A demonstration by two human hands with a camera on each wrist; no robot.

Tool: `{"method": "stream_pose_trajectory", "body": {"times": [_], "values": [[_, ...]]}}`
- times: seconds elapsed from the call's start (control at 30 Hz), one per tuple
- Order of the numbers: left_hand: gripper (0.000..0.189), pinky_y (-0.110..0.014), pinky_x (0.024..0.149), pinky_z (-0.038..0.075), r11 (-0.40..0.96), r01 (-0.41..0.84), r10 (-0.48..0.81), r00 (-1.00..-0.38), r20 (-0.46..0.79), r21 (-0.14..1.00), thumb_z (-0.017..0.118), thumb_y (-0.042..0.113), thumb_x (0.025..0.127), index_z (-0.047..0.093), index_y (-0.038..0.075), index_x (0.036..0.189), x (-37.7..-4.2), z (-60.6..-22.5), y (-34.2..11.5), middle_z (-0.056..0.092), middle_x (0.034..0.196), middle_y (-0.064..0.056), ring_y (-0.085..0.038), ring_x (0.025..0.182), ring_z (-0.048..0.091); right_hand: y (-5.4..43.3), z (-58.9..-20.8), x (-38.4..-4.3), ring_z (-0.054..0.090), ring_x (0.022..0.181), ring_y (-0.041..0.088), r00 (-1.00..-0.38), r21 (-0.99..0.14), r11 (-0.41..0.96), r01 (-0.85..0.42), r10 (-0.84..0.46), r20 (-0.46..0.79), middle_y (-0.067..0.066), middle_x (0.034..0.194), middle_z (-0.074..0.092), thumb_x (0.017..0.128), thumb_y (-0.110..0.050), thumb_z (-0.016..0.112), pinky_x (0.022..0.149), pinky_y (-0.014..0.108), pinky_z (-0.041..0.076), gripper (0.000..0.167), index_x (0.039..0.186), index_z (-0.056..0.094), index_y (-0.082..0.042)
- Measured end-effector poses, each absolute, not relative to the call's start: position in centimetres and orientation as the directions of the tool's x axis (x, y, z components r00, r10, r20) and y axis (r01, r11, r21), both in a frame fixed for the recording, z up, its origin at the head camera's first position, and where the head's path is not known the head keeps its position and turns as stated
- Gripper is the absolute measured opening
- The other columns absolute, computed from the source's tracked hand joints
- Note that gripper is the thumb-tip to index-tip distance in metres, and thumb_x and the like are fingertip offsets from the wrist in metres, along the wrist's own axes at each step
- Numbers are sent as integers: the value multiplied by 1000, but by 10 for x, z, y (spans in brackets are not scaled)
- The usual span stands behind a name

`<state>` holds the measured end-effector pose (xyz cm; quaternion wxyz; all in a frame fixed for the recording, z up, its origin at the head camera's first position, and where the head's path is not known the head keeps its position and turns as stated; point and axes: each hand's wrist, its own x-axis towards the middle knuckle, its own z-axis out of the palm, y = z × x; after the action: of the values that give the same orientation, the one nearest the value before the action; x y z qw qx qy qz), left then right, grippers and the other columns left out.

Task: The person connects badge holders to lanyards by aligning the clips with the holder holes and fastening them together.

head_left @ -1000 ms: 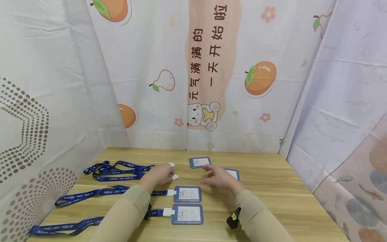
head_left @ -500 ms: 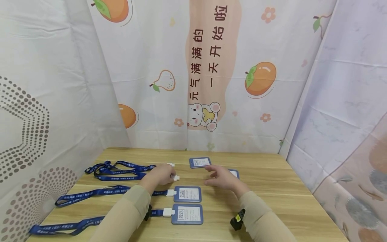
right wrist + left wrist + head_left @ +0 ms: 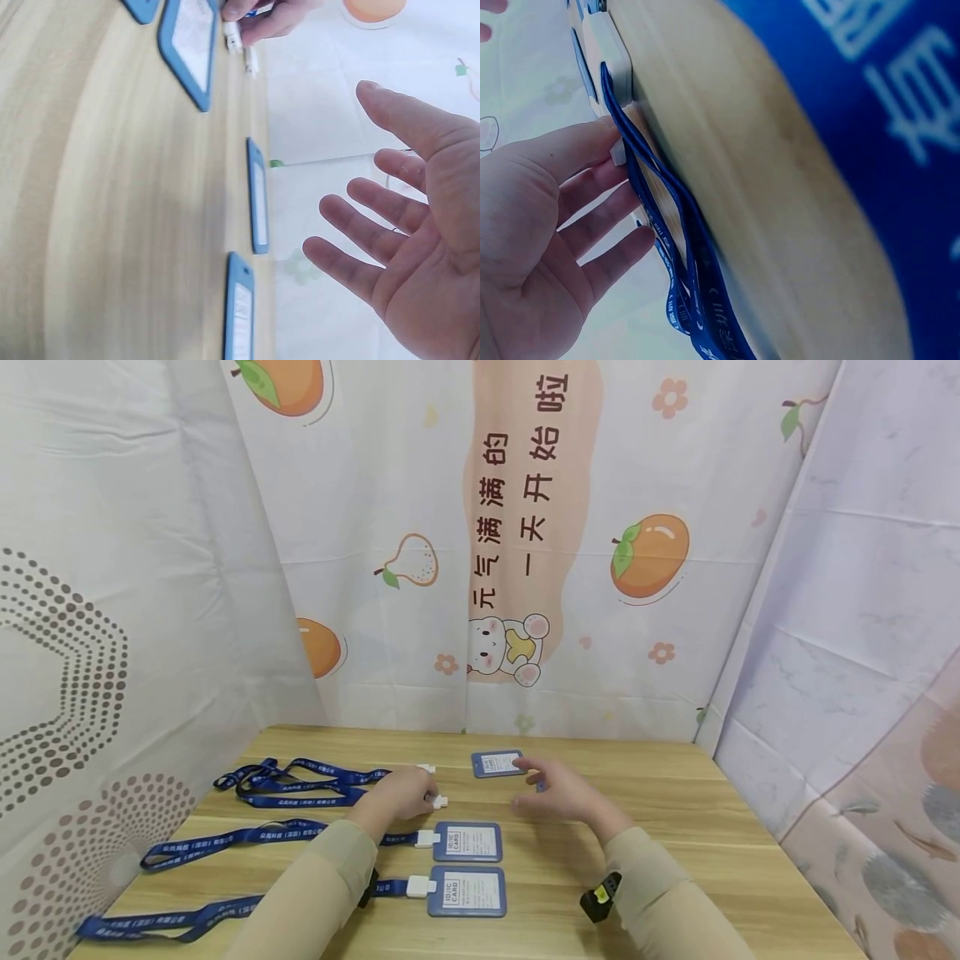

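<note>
My left hand (image 3: 393, 793) pinches the white plastic clip (image 3: 440, 802) of a blue lanyard (image 3: 303, 799) toward the back of the table; its thumb and fingers meet at the clip in the left wrist view. Over the table to the right, my right hand (image 3: 557, 792) hovers with fingers spread and nothing in it, as the right wrist view (image 3: 409, 217) shows of that palm. Beneath it lies a blue-framed badge holder (image 3: 240, 315), mostly hidden in the head view. Another badge holder (image 3: 498, 763) lies flat behind, near the fingertips.
Two badge holders, one (image 3: 467, 842) above the other (image 3: 467, 891), lie attached to lanyards in front of my hands. Their blue straps (image 3: 232, 837) stretch left across the wooden table (image 3: 720, 860). Another white clip (image 3: 427, 768) lies behind my left hand. Printed curtains (image 3: 375, 635) hang around.
My right hand has drifted slightly right and now covers most of the right-hand badge holder in the head view. My left hand has stayed at the clip with hardly any movement.
</note>
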<state>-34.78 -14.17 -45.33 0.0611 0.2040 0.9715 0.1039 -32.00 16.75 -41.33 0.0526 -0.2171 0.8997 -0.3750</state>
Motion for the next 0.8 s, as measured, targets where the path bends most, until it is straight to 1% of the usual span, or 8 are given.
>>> {"method": "stream_pose_trajectory", "body": {"times": [0.17,0.3,0.4,0.53,0.7,0.8], "values": [[13,-35,70,44,892,388,414,-908,-70,232,76,22,93,72,22,80,-348,-454,-142,57,71,5,-14,68,52,166,-402,-319,59,124,35,-877,-685,604,-407,-469,106,12,142,57,85,-35,84,99,50,50,69,144,56,-13],[10,-35,72,45,899,371,397,-915,-75,232,76,22,93,75,21,83,-346,-452,-140,58,74,5,-14,71,53,166,-396,-319,58,125,36,-869,-669,607,-429,-480,121,11,142,57,85,-35,84,99,52,49,69,145,56,-13],[6,-35,74,46,900,365,393,-916,-82,237,76,22,93,77,20,88,-344,-450,-139,59,76,6,-15,73,54,166,-392,-317,58,125,35,-873,-666,613,-424,-474,120,9,141,58,85,-33,84,96,50,51,69,145,56,-14],[11,-35,71,45,898,367,396,-914,-84,243,76,22,93,74,20,82,-344,-450,-140,57,73,5,-14,70,53,166,-385,-316,58,124,33,-865,-673,594,-441,-481,142,8,141,58,85,-30,85,94,46,53,68,144,56,-13],[20,-34,69,43,897,365,397,-913,-91,250,76,24,94,68,23,75,-346,-451,-142,53,68,4,-13,66,52,171,-378,-315,57,126,33,-853,-640,602,-478,-492,174,9,144,55,86,-29,84,100,51,49,67,145,55,-13],[18,-34,70,43,894,367,400,-912,-91,257,75,24,94,70,23,77,-347,-452,-142,53,68,4,-14,66,52,176,-375,-315,56,126,34,-853,-611,622,-490,-488,187,10,145,54,87,-28,83,101,54,47,67,146,54,-11]]}}
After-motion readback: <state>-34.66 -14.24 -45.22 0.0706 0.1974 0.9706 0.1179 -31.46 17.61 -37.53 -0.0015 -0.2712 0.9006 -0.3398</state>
